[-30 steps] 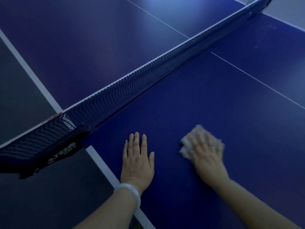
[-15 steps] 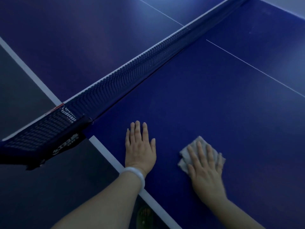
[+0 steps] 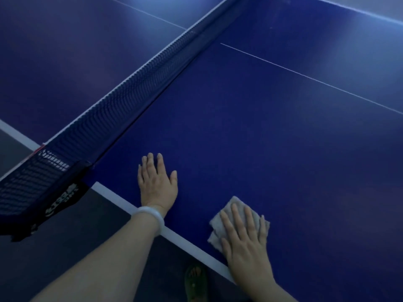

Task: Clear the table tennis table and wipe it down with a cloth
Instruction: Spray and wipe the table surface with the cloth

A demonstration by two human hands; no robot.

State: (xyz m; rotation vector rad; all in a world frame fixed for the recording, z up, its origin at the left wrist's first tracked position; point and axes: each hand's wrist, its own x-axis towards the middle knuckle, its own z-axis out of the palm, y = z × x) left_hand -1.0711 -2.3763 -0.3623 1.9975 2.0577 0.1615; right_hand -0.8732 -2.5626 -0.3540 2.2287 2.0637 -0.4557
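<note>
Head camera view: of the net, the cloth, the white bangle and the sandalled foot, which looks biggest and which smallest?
1. net, by far the largest
2. cloth, though the right hand covers part of it
3. white bangle and sandalled foot: about alike; the foot is farther away, so unranked

Bench [image 3: 272,138]: carries both hands and the cloth.
Net [image 3: 135,83]: crosses the bench, left of and beyond the hands.
Left hand [image 3: 157,182]: flat on the bench by its near edge.
Cloth [image 3: 237,219]: right of the left hand, near the edge.
Right hand [image 3: 246,238]: flat on the cloth.
Foot [image 3: 196,282]: on the floor, below the edge.
</note>
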